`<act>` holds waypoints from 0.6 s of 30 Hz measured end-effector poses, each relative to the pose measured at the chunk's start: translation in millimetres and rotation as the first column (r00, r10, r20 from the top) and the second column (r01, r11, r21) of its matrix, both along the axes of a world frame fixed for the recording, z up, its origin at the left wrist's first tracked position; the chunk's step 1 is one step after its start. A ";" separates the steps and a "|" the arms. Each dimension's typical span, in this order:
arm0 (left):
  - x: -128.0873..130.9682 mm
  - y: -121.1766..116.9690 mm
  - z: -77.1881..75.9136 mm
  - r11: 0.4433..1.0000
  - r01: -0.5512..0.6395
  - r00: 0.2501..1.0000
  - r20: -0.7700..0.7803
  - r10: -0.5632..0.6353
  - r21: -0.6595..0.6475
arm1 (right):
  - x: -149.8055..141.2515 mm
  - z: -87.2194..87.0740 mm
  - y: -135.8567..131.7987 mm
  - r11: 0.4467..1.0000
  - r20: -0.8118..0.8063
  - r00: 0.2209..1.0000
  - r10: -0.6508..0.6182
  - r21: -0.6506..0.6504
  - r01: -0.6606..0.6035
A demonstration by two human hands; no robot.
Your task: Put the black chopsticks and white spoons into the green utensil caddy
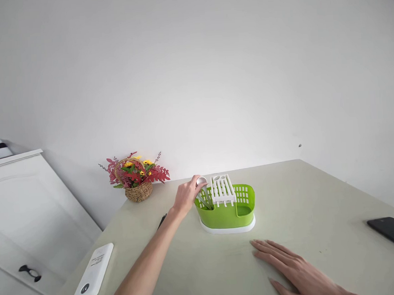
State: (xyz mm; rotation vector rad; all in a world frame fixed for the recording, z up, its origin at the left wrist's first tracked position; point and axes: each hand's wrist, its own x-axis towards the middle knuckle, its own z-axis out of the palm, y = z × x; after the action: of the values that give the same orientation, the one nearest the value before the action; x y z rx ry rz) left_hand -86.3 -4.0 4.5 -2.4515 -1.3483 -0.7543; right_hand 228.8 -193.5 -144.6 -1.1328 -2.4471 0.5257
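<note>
Head view, the only one. The person's left hand (pixel 185 195) reached to the near-left end of a green basket (pixel 218 218); its thumb and fingers were closed in a pinch on the upper end of a pale spoon (pixel 201 181). The spoon's round head showed at the fingertips; below them, grey shafts ran down inside the basket wall. More than one shaft appeared, but whether the pinch took in a second piece could not be told.

Just right of those fingertips sat a white slotted rack (pixel 223 189), laid across the basket's middle. Beneath lay a white base (pixel 228 230), on the table (pixel 190 263).

The right hand (pixel 293 268) lay palm down on the table, nearer the wearer than the basket and holding nothing: fingers extended, close together, thumb apart.

Handling, judged by look: spoon probably light and stiff, smooth enough to turn in a fingertip pinch; best hold likely just under the head, where the neck narrows. Basket likely light plastic, walls giving slightly, prone to shift if a shaft caught; the plain lower wall, between the right fingertips and the rack, seemed the steadier grip.
</note>
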 end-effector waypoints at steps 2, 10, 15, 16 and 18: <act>-1.5 2.6 5.4 1.000 0.009 0.998 0.064 -0.007 -0.028 | -0.5 1.5 -0.6 1.000 0.026 1.000 0.002 -0.007 -0.002; -19.5 13.0 27.6 0.994 -0.057 0.873 0.479 0.094 -0.090 | -0.5 1.9 -0.4 1.000 0.027 1.000 0.005 -0.005 -0.004; -44.6 30.0 24.0 0.954 -0.153 0.511 0.806 0.299 -0.257 | -0.5 0.7 0.5 1.000 0.007 1.000 0.004 0.014 -0.004; -50.9 33.3 21.5 0.942 -0.166 0.467 0.818 0.337 -0.293 | -0.5 0.6 0.3 1.000 0.005 1.000 0.003 0.013 -0.003; -64.5 37.8 15.1 0.914 -0.167 0.403 0.821 0.405 -0.370 | -0.3 0.4 -0.4 1.000 0.014 1.000 -0.002 0.007 0.002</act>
State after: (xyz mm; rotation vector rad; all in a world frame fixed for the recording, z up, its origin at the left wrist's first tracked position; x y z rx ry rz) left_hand -150.8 33.8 19.6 -1.7854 -2.2286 -2.0671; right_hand 228.5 -193.9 -144.2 -1.1397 -2.4575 0.5103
